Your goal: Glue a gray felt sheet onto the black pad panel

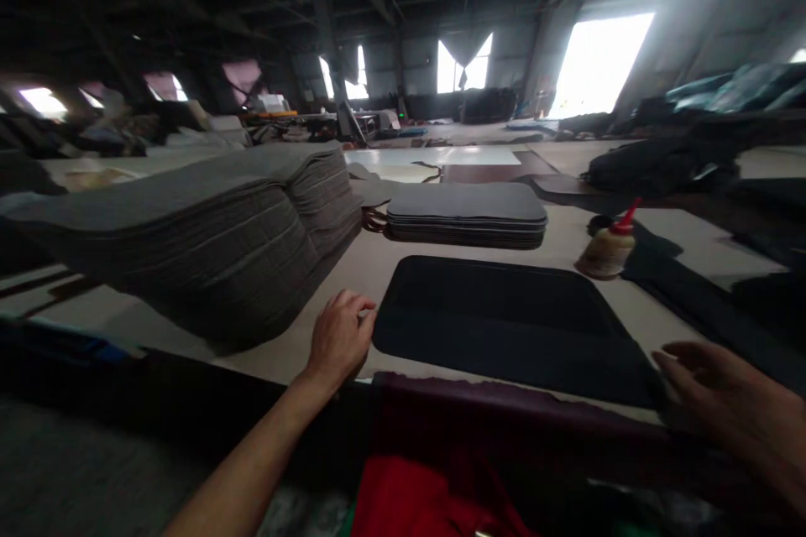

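Note:
A flat black rounded panel lies on the pale worktable in front of me. My left hand rests at the panel's left edge, fingers curled and touching its corner. At the panel's near right corner my right hand hovers with fingers spread, blurred, holding nothing. Behind the black panel sits a low stack of grey rounded panels. A tall slumping stack of grey sheets fills the table's left side.
A glue bottle with a red nozzle stands right of the panel. Dark fabric strips lie along the right. Dark maroon material hangs over the near table edge, above a red garment. Further tables and bright openings lie beyond.

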Demonstrator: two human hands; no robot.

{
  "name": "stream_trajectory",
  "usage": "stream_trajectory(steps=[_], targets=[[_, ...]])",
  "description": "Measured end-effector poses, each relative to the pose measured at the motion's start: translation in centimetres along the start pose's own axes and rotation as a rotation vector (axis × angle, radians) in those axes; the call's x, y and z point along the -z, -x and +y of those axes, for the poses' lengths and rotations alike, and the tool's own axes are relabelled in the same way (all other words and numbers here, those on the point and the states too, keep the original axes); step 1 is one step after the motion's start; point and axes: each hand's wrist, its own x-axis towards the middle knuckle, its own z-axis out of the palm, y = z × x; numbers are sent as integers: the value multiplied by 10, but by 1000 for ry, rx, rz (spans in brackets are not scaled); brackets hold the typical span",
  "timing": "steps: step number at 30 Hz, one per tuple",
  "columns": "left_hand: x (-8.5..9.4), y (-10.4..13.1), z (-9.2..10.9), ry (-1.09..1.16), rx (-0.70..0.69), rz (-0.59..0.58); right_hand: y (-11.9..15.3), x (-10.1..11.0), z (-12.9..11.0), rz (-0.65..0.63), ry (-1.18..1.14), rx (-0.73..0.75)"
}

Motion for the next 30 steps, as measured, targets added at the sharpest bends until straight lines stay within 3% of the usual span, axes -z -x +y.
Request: stream_trajectory(steps=[2, 6, 8, 10, 14, 17, 21, 24, 27, 30], targets=[[-3, 4, 25, 77, -139, -18, 22, -3, -43, -2, 7, 245], [-21, 14, 88, 172, -504, -302, 52, -39, -105, -224, 85, 721], [-30, 17, 109, 112, -559, -399, 60, -55, -118, -331, 185, 825], [-35, 17, 116, 54, -538, -417, 63, -62, -120, -371, 270, 834], [-35, 16, 92, 0, -447, -396, 62, -50, -98, -313, 377, 752], [-30, 16, 56, 8, -416, -378, 58, -34, -65, -238, 451, 679], [-21, 17, 3, 15, -400, -271, 57, -24, -14, -139, 540, 619], [-14, 17, -30, 29, -435, -205, 57, -19, 10, -99, 567, 604], [-11, 18, -47, 52, -500, -191, 45, -7, 12, 11, 490, 510], [-12, 18, -52, 64, -517, -173, 12, 10, -6, 131, 227, 418]])
